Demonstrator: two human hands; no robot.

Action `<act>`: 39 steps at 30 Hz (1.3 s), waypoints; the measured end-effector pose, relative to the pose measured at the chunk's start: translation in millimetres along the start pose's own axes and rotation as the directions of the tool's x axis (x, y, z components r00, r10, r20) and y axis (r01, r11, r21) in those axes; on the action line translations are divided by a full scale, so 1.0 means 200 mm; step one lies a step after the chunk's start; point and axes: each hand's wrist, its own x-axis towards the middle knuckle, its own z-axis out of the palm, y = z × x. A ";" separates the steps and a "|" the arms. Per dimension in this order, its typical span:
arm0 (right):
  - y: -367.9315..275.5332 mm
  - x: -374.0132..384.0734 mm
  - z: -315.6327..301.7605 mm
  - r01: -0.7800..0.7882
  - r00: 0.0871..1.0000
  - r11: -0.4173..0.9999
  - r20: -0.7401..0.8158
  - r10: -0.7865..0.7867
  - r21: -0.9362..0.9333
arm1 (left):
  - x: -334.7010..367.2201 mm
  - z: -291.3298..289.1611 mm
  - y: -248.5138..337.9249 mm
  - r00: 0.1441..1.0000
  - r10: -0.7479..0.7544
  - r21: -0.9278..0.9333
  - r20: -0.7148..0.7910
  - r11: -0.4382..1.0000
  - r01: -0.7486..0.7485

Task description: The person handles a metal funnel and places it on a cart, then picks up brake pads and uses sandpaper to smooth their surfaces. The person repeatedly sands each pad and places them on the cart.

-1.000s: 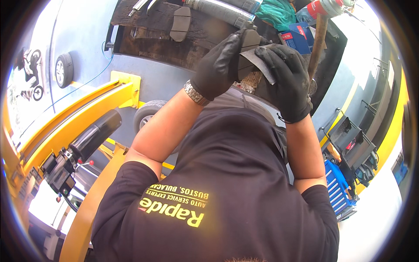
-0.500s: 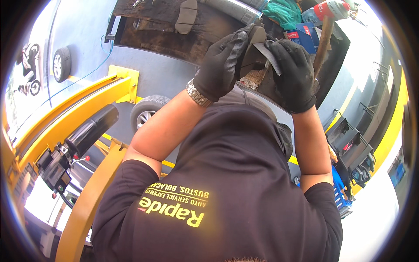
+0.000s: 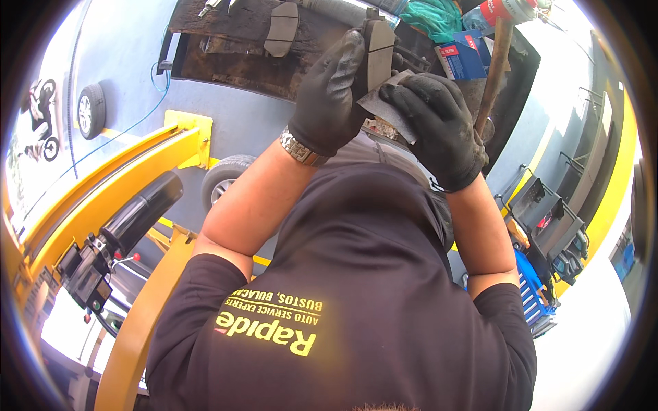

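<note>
A grey brake pad (image 3: 380,55) stands on end in my left hand (image 3: 330,92), which wears a black glove and is closed round the pad's edge. Its friction face, crossed by a groove, is turned to the right. My right hand (image 3: 439,123), also gloved in black, pinches a bent sheet of grey sandpaper (image 3: 389,108). The sheet's upper edge lies at the pad's lower end; whether they touch I cannot tell. Another brake pad (image 3: 282,29) lies on the dark, worn workbench (image 3: 233,51) beyond my left hand.
A blue box (image 3: 462,58), a teal cloth (image 3: 435,19) and a red-labelled bottle (image 3: 504,12) stand at the bench's far right, near a wooden handle (image 3: 495,75). Left are a yellow lift frame (image 3: 154,147) and a wheel (image 3: 229,179). A dark tool cart (image 3: 548,219) is at right.
The sandpaper has moved down and left, from the pad's upper part to its lower end. The pad has turned, showing more of its grooved face. Both hands have shifted slightly left.
</note>
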 end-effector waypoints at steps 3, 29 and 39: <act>-0.01 -0.02 -0.01 -0.005 1.000 1.000 0.025 0.005 0.004 | 0.03 0.00 0.05 1.000 -0.005 -0.098 -0.003 0.995 0.005; 0.09 -0.12 -0.06 -0.041 0.998 0.999 0.042 0.039 0.033 | 0.07 0.02 0.16 0.926 -0.327 -0.393 0.190 0.839 0.377; 0.25 -0.18 -0.05 -0.193 0.980 0.979 0.027 0.195 -0.067 | 0.15 -0.01 0.18 0.815 -0.526 -0.646 0.245 0.538 0.542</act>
